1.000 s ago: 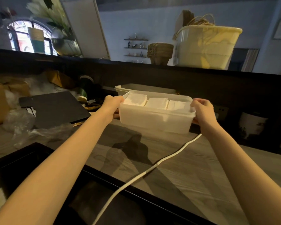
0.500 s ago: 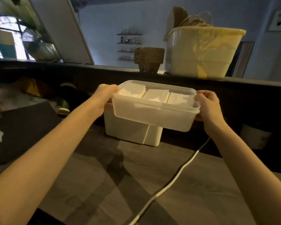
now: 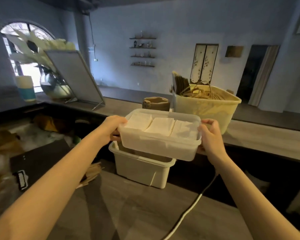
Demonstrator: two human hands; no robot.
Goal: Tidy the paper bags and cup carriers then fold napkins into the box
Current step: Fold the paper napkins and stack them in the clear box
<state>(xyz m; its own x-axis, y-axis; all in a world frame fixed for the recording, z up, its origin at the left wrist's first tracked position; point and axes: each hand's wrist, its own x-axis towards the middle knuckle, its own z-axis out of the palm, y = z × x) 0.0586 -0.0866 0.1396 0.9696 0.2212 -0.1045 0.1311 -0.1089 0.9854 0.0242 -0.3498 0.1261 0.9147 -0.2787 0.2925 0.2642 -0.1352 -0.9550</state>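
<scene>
Box (image 3: 160, 144) gripped at both end rims by left hand (image 3: 113, 125), right hand (image 3: 210, 136); judged light, stiff; napkins (image 3: 160, 126) loose, kept level.

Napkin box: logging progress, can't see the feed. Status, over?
Left hand and right hand grip the napkin box ends, held in the air. Three napkin stacks inside. White bin directly below; yellow tub on ledge beyond.

Dim room with blue-grey walls (image 3: 171, 23), arched window (image 3: 24, 49) glowing at left, small wall shelves (image 3: 142, 51), dark doorway (image 3: 255, 73) at right
</scene>
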